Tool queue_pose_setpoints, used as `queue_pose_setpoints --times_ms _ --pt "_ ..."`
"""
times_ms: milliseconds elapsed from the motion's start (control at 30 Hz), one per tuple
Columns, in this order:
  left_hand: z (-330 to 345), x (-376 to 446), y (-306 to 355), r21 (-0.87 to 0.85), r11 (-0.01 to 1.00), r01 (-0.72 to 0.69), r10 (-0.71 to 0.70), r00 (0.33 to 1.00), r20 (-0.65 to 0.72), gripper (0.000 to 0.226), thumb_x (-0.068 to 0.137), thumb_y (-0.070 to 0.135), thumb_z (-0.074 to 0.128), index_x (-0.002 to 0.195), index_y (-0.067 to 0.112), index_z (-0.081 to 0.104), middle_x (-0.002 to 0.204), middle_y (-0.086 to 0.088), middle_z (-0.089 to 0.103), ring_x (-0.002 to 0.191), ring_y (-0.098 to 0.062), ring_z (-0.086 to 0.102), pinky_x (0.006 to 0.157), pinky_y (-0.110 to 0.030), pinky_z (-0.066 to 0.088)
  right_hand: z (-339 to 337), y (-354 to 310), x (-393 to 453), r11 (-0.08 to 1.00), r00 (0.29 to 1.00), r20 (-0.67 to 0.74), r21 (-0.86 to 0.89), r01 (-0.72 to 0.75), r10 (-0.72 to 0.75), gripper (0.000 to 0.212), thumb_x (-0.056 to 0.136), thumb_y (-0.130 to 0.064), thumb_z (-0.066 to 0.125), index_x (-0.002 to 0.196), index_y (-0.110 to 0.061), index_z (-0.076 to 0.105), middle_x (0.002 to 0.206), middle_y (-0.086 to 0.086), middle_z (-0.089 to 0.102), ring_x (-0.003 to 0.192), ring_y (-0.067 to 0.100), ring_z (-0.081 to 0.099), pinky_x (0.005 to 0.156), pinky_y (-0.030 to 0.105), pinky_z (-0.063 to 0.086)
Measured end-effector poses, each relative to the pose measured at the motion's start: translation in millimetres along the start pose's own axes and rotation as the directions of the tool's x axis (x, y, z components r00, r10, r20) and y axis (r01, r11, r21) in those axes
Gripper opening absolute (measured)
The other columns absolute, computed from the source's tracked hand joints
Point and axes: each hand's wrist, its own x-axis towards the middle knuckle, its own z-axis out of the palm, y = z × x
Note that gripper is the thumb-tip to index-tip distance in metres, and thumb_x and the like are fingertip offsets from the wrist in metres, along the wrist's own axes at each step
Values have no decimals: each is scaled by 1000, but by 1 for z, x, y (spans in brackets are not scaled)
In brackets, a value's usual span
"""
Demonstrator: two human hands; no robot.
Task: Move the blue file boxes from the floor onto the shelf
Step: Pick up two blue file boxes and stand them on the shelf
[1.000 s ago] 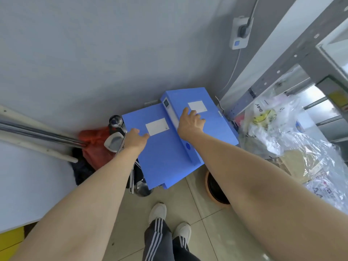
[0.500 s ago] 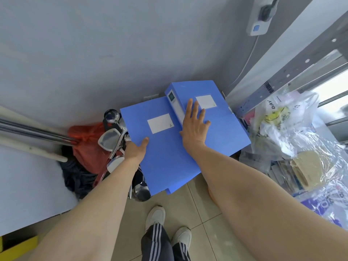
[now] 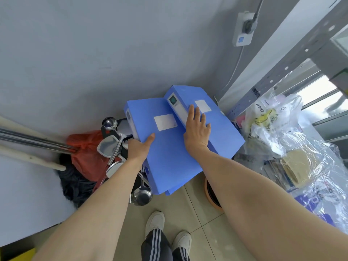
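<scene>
Two blue file boxes lie side by side and tilted in the corner, above the floor clutter. The left blue file box (image 3: 167,157) has a white label, and the right blue file box (image 3: 224,132) overlaps its edge. A further blue edge shows under them at the front. My left hand (image 3: 139,147) grips the left box's left edge, thumb on top. My right hand (image 3: 197,129) lies flat on the right box near its white spine, fingers spread. The grey metal shelf (image 3: 282,72) stands at the right.
Steel ladles and spatulas (image 3: 113,146), a red bag (image 3: 84,147) and a black bag sit left of the boxes. An orange-rimmed pot (image 3: 211,193) is on the floor by my right arm. Plastic bags (image 3: 282,132) fill the lower shelf. Metal poles (image 3: 28,142) lean at left.
My left hand slid down the left box's edge towards me. My right hand went from curled at the spine to flat with fingers spread. The boxes shifted slightly.
</scene>
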Motion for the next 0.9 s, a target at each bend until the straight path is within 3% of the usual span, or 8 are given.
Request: queue_pose_setpoints --times_ms 133,233,300,400,467,600,767,900 --pt "10 -26 36 100 989 -108 110 994 -16 86 66 55 74 126 -1 50 110 -9 68 90 -25 69 68 -30 54 -28 7 -7 997 998 -63 82 -7 12 108 70 3 76 153 -13 10 155 14 24 136 35 34 99 44 45" --pt "21 -55 67 218 956 -195 214 974 -68 66 77 46 72 117 -1 48 95 -5 63 88 -29 66 78 -40 55 -55 14 -11 985 991 -116 169 -42 62 102 71 7 70 152 -13 12 151 17 29 131 34 39 96 45 47" --pt "28 -78 86 263 936 -236 271 956 -108 62 81 44 70 116 -1 44 89 -1 56 83 -27 60 77 -40 53 -75 20 -16 968 982 -158 243 -66 107 95 74 7 64 151 -14 14 149 17 33 129 34 41 95 45 47" --pt "35 -112 110 286 912 -293 347 924 -160 60 83 42 69 116 -1 44 98 -5 56 81 -26 55 68 -34 41 -107 24 -28 925 962 -215 371 -81 171 89 74 5 62 149 -15 17 143 14 40 120 32 47 88 43 50" --pt "42 -136 128 281 899 -337 395 901 -182 57 82 43 69 111 1 44 98 -7 58 82 -28 58 66 -33 37 -132 29 -39 878 950 -228 470 -86 215 88 75 2 62 149 -17 18 142 11 41 118 31 50 83 41 51" --pt "51 -186 166 261 870 -419 477 850 -225 46 80 36 66 105 9 38 94 -6 56 78 -31 59 64 -35 42 -181 37 -69 782 937 -228 619 -70 264 88 79 -6 63 152 -21 15 150 4 36 130 26 45 90 40 50" --pt "54 -254 204 313 784 -536 613 748 -255 51 79 30 65 117 5 42 94 -1 54 78 -27 53 65 -34 38 -236 57 -113 621 893 -274 784 -7 356 91 77 -14 65 148 -36 12 142 -8 46 110 23 61 78 42 54" --pt "57 -305 220 283 710 -645 703 674 -230 51 77 32 66 118 13 45 102 3 56 81 -22 55 67 -32 40 -277 79 -152 502 833 -339 860 87 437 96 76 -13 68 147 -45 12 147 -19 41 105 17 64 76 39 55"
